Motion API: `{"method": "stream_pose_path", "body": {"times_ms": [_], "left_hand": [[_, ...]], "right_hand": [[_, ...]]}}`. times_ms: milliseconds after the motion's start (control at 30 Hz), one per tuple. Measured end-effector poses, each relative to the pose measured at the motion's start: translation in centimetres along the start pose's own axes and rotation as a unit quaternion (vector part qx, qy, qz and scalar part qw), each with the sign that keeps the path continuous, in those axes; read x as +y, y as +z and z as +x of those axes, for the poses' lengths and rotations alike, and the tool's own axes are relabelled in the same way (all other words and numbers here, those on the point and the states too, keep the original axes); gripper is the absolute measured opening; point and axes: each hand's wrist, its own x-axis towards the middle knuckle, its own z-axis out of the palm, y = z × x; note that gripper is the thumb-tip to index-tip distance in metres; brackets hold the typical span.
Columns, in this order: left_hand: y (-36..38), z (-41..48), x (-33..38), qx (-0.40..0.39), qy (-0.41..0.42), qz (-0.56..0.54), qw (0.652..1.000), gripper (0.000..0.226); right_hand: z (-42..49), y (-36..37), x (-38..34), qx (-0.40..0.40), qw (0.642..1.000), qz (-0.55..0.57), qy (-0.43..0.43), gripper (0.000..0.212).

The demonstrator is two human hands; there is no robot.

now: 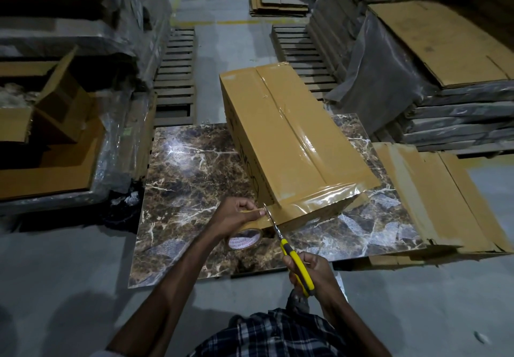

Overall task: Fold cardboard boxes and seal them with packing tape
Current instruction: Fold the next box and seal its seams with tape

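On the marbled worktop the taped box lies flat; my left hand grips the tape roll, right hand closed on scissors; I'd keep tape taut, snip close

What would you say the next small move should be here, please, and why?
Probably close the scissors to cut the tape. The left hand holds the tape roll with a strip stretched to the near end of the cardboard box, and the right hand has the open blades straddling that strip, which is not yet severed.
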Motion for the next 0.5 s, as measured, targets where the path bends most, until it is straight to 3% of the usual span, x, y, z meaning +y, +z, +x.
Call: {"method": "stream_pose_path", "body": {"times_ms": [167, 333, 500], "left_hand": [[0.0, 0.2, 0.1, -0.009, -0.014, 0.015, 1.000, 0.018], [-0.7, -0.7, -1.0, -0.027, -0.022, 0.128, 0.991, 0.021], [-1.3, -2.2, -1.9, -0.024, -0.029, 0.123, 0.992, 0.023]], "right_hand": [[-0.7, -0.1, -1.2, 0.026, 0.999, -0.025, -0.009, 0.036], [-0.9, -0.1, 0.4, 0.036, 0.993, -0.111, -0.003, 0.051], [-0.6, 0.0, 0.6, 0.075, 0.982, -0.172, -0.008, 0.054]]}}
